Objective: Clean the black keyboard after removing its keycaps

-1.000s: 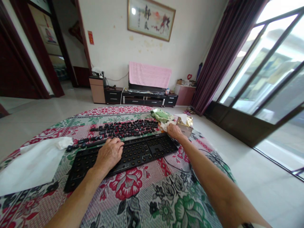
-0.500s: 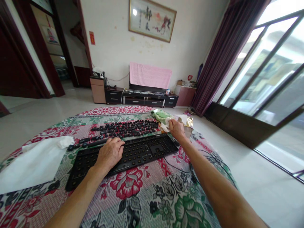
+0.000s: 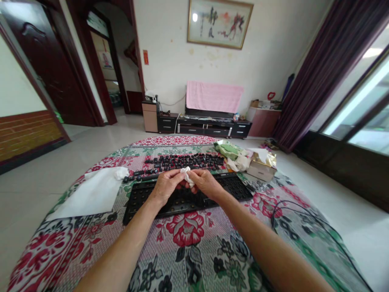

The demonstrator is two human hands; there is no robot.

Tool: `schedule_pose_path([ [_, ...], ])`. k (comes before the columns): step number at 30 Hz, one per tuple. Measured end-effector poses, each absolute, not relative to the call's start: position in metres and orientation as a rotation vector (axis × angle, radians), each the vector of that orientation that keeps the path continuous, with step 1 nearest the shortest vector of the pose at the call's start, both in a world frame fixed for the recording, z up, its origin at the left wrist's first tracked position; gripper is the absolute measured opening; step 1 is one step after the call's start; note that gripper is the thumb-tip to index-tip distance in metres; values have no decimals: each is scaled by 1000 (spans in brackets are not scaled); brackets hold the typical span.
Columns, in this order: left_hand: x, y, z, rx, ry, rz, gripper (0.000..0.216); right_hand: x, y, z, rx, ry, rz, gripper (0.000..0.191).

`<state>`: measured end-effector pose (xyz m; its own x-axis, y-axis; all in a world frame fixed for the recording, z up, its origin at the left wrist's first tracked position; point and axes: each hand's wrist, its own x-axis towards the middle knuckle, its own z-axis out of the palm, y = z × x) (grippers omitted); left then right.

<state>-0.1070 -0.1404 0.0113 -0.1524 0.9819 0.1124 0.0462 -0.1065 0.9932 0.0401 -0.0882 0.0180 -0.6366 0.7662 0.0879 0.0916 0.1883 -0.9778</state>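
Both hands meet above a black keyboard frame [image 3: 142, 194] with its keycaps removed, lying on a round table with a floral cloth [image 3: 188, 247]. My left hand [image 3: 165, 187] and my right hand [image 3: 206, 183] each pinch a small crumpled white wipe [image 3: 187, 175] held between them. Beyond the frame lie rows of loose black keycaps [image 3: 185, 161].
A white sheet of paper [image 3: 91, 194] with a crumpled tissue lies at the left. A green packet [image 3: 227, 149], white tissues and a gold tissue box [image 3: 261, 167] sit at the far right. A black cable [image 3: 291, 211] curls on the cloth at the right. A TV cabinet stands against the wall.
My right hand came back from the tissue pile at the right with a white wipe. My left hand lifted off the keyboard frame and joined it. The view swung left.
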Motion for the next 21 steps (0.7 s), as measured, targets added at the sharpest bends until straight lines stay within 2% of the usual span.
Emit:
schedule_pose_path([
  [6, -116, -137, 7, 1110, 1388, 1413, 28, 38, -88, 9, -968, -1686, 1434, 32],
  [11, -114, -138, 9, 1143, 1413, 1373, 26, 45, -87, 11, -934, -1783, 1299, 37],
  [18, -111, -140, 10, 1195, 1505, 1358, 26, 41, -95, 6, -897, -2080, 740, 28],
  [21, -112, -140, 9, 1197, 1487, 1355, 31, 42, -94, 4, -821, -2131, 740, 24],
])
